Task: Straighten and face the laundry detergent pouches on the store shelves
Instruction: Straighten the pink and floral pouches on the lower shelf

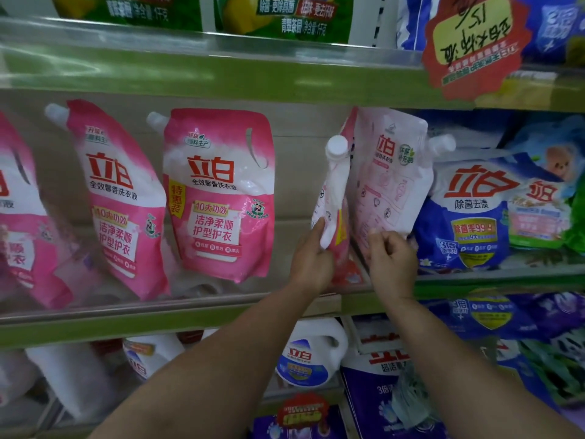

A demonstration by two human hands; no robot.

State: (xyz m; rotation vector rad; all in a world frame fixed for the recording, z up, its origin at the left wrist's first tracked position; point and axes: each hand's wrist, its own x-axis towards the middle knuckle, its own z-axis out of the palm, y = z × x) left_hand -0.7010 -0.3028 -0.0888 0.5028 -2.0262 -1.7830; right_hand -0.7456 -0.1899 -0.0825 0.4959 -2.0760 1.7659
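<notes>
Middle shelf (158, 308): left hand (311, 261) grips the lower edge of an edge-on pouch (332, 198), which rises above the fingers. Right hand (392, 258) pinches the bottom of a back-facing pouch (389, 172) just beside it. Two front-facing pink pouches (218, 191) stand left.

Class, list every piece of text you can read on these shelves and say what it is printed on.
"立白" and "全效馨香洗衣液": front-facing pink detergent pouch.
"10大功效", "洁净柔顺 护型护衣", "特惠装": same pouch.
"立白", "除菌去渍": blue detergent bag.
"立白": white jug below.
Pale back-facing pouch in right hand: fine print unreadable.
Red starburst sign: upside down, illegible.
</notes>
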